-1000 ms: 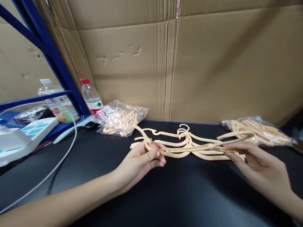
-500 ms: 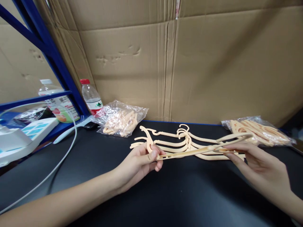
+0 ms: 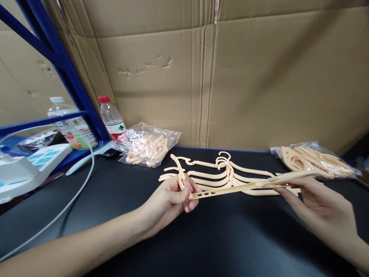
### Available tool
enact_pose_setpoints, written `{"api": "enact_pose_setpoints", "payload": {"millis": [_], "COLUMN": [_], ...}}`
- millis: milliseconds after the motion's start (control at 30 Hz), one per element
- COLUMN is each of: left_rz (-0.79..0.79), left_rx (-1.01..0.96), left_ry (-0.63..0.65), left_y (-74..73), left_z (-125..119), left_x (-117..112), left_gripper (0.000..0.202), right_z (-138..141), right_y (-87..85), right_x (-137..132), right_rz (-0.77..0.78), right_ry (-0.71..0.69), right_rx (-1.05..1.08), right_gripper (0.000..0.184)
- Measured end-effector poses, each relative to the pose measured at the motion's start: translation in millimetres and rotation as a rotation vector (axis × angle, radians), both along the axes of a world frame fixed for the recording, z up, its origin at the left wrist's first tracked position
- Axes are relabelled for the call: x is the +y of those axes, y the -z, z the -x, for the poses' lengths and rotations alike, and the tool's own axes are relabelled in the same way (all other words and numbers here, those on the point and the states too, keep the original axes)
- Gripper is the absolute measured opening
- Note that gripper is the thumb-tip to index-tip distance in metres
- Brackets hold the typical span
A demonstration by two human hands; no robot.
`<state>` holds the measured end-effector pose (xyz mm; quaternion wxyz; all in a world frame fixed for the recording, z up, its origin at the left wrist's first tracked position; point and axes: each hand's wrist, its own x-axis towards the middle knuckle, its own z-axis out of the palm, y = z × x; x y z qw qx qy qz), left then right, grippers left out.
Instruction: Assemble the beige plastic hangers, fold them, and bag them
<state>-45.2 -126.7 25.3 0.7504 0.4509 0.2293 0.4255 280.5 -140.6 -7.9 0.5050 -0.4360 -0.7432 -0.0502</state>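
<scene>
My left hand (image 3: 173, 198) is closed, its thumb and fingers pinching a short curved beige plastic hanger end piece (image 3: 180, 169) against the slotted end of a long hanger arm (image 3: 230, 190). The piece stands up above the fingers; the joint between the two is partly hidden by the thumb. On the right, my right hand (image 3: 325, 209) grips the other end of the same hanger, where a curved part (image 3: 294, 177) extends over the fingers. Behind the held hanger, several beige hangers (image 3: 210, 175) with hooks lie overlapping on the black table (image 3: 219, 238).
A clear bag of beige parts (image 3: 150, 148) lies at back left, another bag of hanger parts (image 3: 317, 157) at back right. A red-capped bottle (image 3: 111, 119), a brush-like handle (image 3: 86, 157), a white cable (image 3: 79, 188) and a blue rack (image 3: 62, 61) stand left. Cardboard (image 3: 155, 77) closes off the back.
The held hanger has turned slightly: the curved part by my right hand has tipped lower, and the slotted end has dropped a little, showing more slots. Both hands keep their grips.
</scene>
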Motion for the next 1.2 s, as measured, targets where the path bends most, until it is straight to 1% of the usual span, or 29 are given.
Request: {"api": "enact_pose_setpoints", "payload": {"millis": [267, 500, 600, 733, 867, 967, 1100, 1200], "left_rz": [-0.004, -0.041, -0.034, -0.021, -0.041, -0.053, -0.048, -0.028], "left_rx": [0.011, 0.047, 0.081, 0.110, 0.101, 0.107, 0.120, 0.104], "left_ry": [-0.053, -0.107, -0.166, -0.233, -0.271, -0.302, -0.343, -0.356], "left_y": [-0.6, -0.2, 0.8, 2.6, 1.8, 0.0, -0.9, -0.3], "left_z": [-1.9, -2.5, -3.3, -4.9, -6.7, -7.8, -7.9, -7.4], "left_x": [-0.4, -1.8, -2.1, -1.9, -3.2, -4.8, -6.7, -7.5], "left_gripper": [0.028, 0.032, 0.032, 0.032, 0.033, 0.032, 0.030, 0.029], "right_z": [-1.7, -0.4, 0.4, 3.4, 8.6, 12.6, 16.2, 17.0], "right_y": [1.6, 2.0, 3.5, 2.1, -4.5, -9.1, -10.1, -8.4], "right_x": [-0.8, -1.9, -3.7, -7.8, -11.4, -13.8, -16.0, -15.7], "right_rz": [-0.025, -0.018, 0.002, 0.014, -0.071, -0.104, -0.111, -0.079], "right_ry": [0.020, -0.003, 0.001, 0.042, 0.088, 0.114, 0.129, 0.139], "right_rx": [-0.019, -0.014, -0.021, -0.043, -0.109, -0.162, -0.177, -0.153], "right_gripper": [0.011, 0.012, 0.013, 0.014, 0.011, 0.010, 0.010, 0.010]}}
